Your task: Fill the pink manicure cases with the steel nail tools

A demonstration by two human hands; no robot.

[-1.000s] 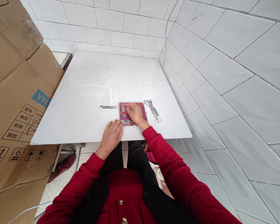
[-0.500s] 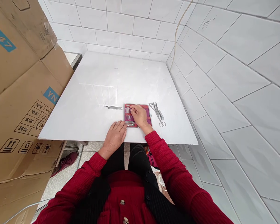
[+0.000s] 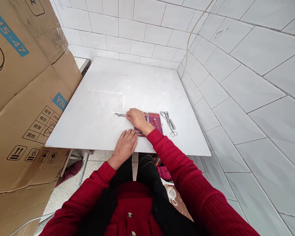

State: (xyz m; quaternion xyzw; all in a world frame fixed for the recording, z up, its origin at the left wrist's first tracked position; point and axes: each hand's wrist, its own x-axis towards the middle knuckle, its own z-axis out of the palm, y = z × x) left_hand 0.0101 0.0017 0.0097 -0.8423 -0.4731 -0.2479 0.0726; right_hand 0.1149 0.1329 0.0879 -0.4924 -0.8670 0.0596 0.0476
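A manicure case (image 3: 155, 120) with a purple lining lies unfolded near the table's front edge. Its left half, with small metal tools in it, is partly covered by my right arm and hand. My right hand (image 3: 137, 118) is at the left side of the case, its fingers pinched together over the right end of a small pile of thin metal manicure tools (image 3: 119, 114); the fingertips are mostly hidden. My left hand (image 3: 124, 143) lies flat, fingers stretched out, with its tips at the lower left corner of the case.
Right of the case lie small scissors (image 3: 172, 131), a plier-like nipper (image 3: 164, 115) and a nail clipper (image 3: 172, 124). The white table (image 3: 108, 75) meets tiled walls behind and at the right. Large cardboard boxes (image 3: 27, 98) stand along the left.
My right hand has moved left, from over the case to the loose metal tools beside it. My left hand remains at the case's lower left corner. The view has shifted slightly.
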